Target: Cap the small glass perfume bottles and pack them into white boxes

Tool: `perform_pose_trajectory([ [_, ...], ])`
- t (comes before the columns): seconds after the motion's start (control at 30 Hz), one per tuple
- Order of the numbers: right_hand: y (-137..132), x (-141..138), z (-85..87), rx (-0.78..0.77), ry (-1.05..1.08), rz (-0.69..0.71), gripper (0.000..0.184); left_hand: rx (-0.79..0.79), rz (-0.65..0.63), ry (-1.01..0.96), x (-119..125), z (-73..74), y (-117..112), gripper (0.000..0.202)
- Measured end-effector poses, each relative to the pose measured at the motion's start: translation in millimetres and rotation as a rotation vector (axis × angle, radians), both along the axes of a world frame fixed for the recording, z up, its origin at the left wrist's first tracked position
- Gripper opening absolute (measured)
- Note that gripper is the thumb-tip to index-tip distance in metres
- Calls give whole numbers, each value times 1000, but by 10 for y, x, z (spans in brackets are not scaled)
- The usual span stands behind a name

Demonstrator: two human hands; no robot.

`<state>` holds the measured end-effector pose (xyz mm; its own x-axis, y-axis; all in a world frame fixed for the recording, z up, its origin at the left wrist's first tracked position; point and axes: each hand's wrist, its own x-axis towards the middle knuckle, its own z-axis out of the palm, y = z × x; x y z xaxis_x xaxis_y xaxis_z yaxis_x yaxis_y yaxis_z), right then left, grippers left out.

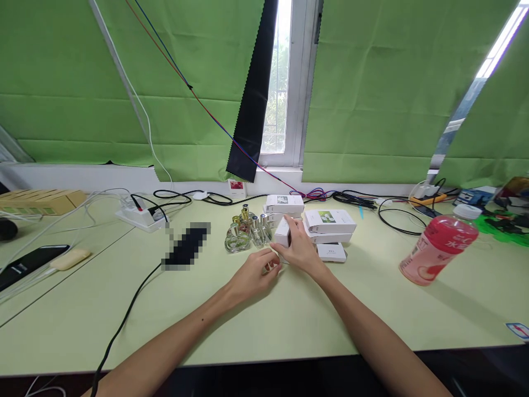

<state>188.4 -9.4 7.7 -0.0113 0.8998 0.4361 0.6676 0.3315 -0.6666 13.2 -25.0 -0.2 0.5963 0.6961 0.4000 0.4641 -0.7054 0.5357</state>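
Note:
My right hand is closed around a small white box, fingers over its top and thumb at its near side. Just left of it, my left hand rests low over the table with its fingers curled in. Whatever its fingertips pinch, if anything, is too small to make out. Several small glass perfume bottles with gold and silver caps stand close beyond my left hand. White boxes with picture labels are stacked behind and right of my right hand: one stack, another farther back, and a flat white box in front.
A pink drink bottle stands at the right. To the left lie a pixelated dark object with a black cable, a power strip, a phone and cardboard boxes. Black cables run along the back edge.

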Motion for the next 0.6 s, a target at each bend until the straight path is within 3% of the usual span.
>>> perform_pose_trajectory([
  [0.27, 9, -7, -34, 32, 86, -2, 81, 9, 0, -9, -8, -10, 5, 19],
  [0.6, 15, -22, -43, 26, 200, 24, 76, 155, 194, -188, -25, 36, 0, 18],
])
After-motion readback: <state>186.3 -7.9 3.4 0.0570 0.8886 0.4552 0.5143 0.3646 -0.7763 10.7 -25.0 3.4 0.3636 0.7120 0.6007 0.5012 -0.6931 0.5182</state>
